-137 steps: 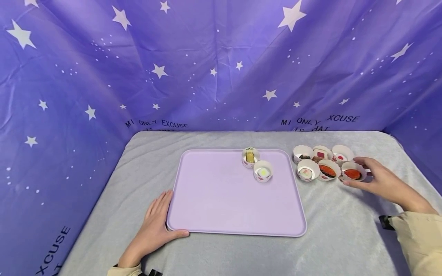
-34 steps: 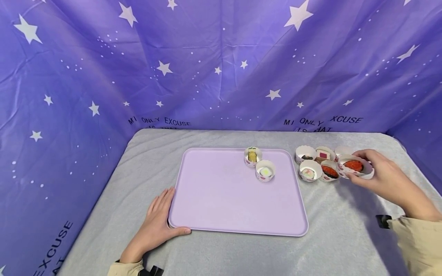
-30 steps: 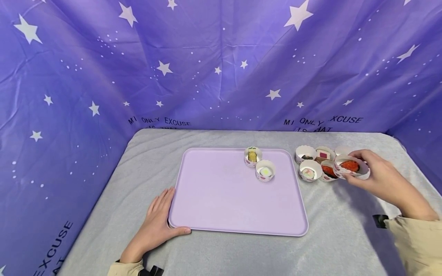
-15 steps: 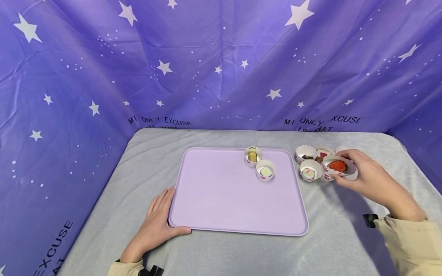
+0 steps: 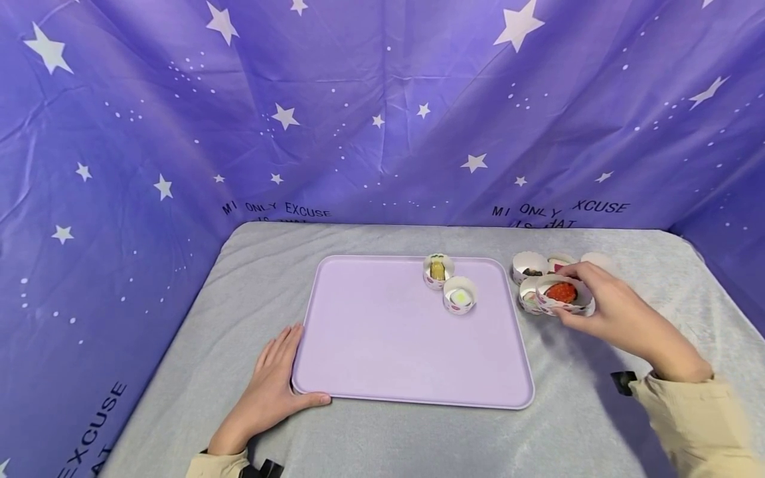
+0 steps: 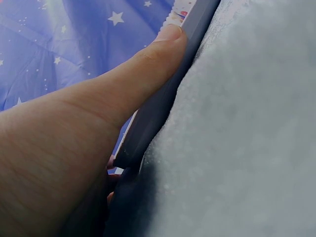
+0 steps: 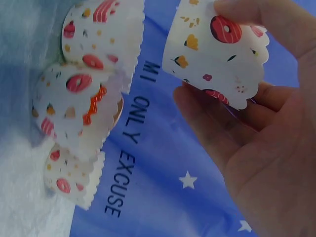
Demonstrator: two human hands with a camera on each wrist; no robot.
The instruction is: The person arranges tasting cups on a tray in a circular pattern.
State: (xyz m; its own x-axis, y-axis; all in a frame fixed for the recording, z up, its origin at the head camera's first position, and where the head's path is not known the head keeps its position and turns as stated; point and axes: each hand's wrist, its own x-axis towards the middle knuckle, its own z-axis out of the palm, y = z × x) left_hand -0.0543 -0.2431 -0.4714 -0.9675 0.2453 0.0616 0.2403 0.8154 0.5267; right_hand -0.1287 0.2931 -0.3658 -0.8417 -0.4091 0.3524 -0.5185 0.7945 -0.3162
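My right hand [image 5: 621,322] pinches a paper baking cup [image 5: 556,307] by its side, thumb in front and fingers behind. Orange-red roe sushi [image 5: 562,292] lies inside. In the right wrist view the lifted cup [image 7: 222,54] shows doughnut prints and a scalloped rim, apart from the standing cups. My left hand [image 5: 269,385] rests at the near left corner of the lilac tray [image 5: 388,338], fingers straight along its side. Its thumb [image 6: 158,54] lies on the front edge in the left wrist view. On the tray stand a cup with yellow-topped sushi [image 5: 437,271] and one with a white piece [image 5: 459,298].
Right of the tray, several more filled cups stand on the grey cloth [image 5: 418,438], including one with a dark topping [image 5: 529,261]. The held cup partly covers another cup [image 5: 528,299]. A roe cup [image 7: 69,103] shows in the right wrist view. A starry purple curtain [image 5: 358,86] hangs behind.
My right hand has lifted the roe cup from the right end of the cup group and carried it left over the others towards the tray. The left hand stays at the tray corner.
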